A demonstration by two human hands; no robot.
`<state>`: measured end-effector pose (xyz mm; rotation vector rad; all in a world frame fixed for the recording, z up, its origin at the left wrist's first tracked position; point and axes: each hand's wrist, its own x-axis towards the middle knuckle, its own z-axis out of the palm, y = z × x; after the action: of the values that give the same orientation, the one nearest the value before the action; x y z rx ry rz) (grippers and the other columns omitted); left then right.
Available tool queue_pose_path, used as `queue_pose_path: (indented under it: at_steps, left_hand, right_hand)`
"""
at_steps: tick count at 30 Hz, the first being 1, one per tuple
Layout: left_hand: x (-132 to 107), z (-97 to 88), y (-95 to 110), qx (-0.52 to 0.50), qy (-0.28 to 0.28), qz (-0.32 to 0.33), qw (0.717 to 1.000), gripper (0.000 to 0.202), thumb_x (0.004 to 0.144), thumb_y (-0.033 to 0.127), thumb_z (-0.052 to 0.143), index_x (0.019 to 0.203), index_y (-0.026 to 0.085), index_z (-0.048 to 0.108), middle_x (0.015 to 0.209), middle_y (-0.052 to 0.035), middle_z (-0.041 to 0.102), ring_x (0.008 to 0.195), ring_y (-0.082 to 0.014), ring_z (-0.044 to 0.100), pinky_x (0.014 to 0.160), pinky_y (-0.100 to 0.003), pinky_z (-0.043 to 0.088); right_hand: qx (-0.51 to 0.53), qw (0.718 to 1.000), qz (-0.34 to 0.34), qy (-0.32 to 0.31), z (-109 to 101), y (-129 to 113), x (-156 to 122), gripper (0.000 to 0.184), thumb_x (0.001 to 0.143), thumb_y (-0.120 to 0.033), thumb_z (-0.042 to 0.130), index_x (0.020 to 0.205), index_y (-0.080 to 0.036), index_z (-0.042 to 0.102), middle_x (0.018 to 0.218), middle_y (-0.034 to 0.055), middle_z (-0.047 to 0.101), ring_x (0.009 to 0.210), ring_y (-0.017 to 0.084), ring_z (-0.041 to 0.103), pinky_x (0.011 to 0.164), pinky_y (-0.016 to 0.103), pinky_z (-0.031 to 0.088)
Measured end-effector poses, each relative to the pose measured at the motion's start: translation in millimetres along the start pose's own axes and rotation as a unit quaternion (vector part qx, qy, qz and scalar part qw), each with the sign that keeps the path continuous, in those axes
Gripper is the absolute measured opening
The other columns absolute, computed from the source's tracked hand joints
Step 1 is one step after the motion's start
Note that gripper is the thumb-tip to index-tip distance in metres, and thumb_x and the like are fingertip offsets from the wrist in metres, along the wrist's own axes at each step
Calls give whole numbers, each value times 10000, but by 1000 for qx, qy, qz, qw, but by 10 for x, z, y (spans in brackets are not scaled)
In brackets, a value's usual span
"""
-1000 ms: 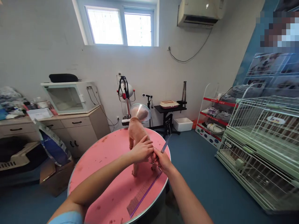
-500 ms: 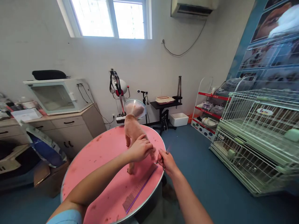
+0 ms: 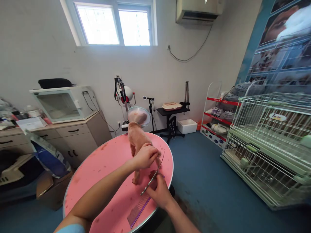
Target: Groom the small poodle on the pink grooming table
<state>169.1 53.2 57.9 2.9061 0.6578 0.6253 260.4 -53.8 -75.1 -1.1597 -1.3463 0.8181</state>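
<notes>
A small dog [image 3: 137, 136] with a close-clipped tan coat stands on the round pink table [image 3: 104, 161], facing away. A clear cone collar [image 3: 148, 118] surrounds its head. My left hand [image 3: 145, 156] is closed on its hind end; the fingers hide whether they grip the tail or a leg. In my right hand [image 3: 160, 192] is a pair of curved scissors [image 3: 153, 178], blades parted and pointing up beside the dog's rear, close to my left fingertips. Partly beneath my right hand, a purple-backed comb [image 3: 137, 212] lies on the table.
Loose hair tufts dot the tabletop. Behind it are a dryer on a stand [image 3: 127, 94] and a black table [image 3: 167, 111] with a tray. Wire cages [image 3: 267, 145] and a shoe rack [image 3: 216, 119] stand right. A cabinet [image 3: 75, 139] and a bag [image 3: 50, 153] are left.
My right hand has moved left and down from the table's right edge, over the comb, and the scissors are now turned upward with blades apart. My left hand keeps its hold on the dog.
</notes>
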Motion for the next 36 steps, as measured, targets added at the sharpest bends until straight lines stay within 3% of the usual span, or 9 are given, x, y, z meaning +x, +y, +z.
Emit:
queue_pose_path:
  at_steps: [3, 7, 14, 21, 29, 36]
  left_hand:
    - [-14, -10, 12, 3, 0, 5, 1000, 193, 847, 168, 429, 813, 196, 616, 840, 13, 673, 830, -137, 593, 1007, -367, 287]
    - [-29, -24, 19, 19, 2, 4, 1000, 203, 861, 204, 429, 733, 176, 584, 766, 7, 648, 791, -138, 577, 984, -359, 310]
    - [-53, -56, -2, -27, 1, 7, 1000, 196, 869, 183, 420, 824, 195, 611, 863, 23, 671, 858, -129, 584, 1040, -368, 257]
    - [-74, -165, -31, -51, -22, 32, 998, 222, 882, 206, 411, 779, 187, 606, 823, 20, 661, 824, -120, 582, 1039, -356, 268]
    - [-88, -184, -90, -62, -37, 38, 997, 226, 887, 248, 424, 792, 189, 620, 801, 14, 639, 838, -118, 579, 1060, -369, 240]
    - [-83, -235, -62, -61, -50, 35, 996, 225, 877, 244, 427, 825, 203, 642, 820, 13, 658, 825, -119, 583, 1062, -381, 235]
  right_hand:
    - [-55, 998, -17, 9, -39, -8, 62, 438, 671, -146, 616, 1092, -200, 509, 997, 56, 615, 940, 210, 577, 868, 372, 446]
    - [-48, 999, 0, 16, -51, 100, 83, 376, 697, -85, 503, 1051, -211, 526, 945, 50, 622, 909, 200, 593, 814, 349, 473]
    - [-47, 999, 0, 7, -67, 122, 45, 421, 676, -101, 540, 1079, -223, 530, 984, 49, 619, 951, 205, 588, 826, 341, 471]
    - [-111, 993, -37, -32, -233, 40, 91, 387, 702, -65, 467, 1053, -219, 516, 887, 27, 629, 824, 176, 595, 771, 312, 465]
    - [-182, 978, -74, -76, -417, 26, 163, 407, 702, 11, 391, 1045, -191, 472, 1044, 80, 621, 1002, 188, 579, 856, 297, 429]
    - [-231, 966, -82, -83, -543, -34, 184, 397, 714, 0, 408, 1052, -196, 478, 1008, 70, 627, 925, 183, 588, 785, 266, 421]
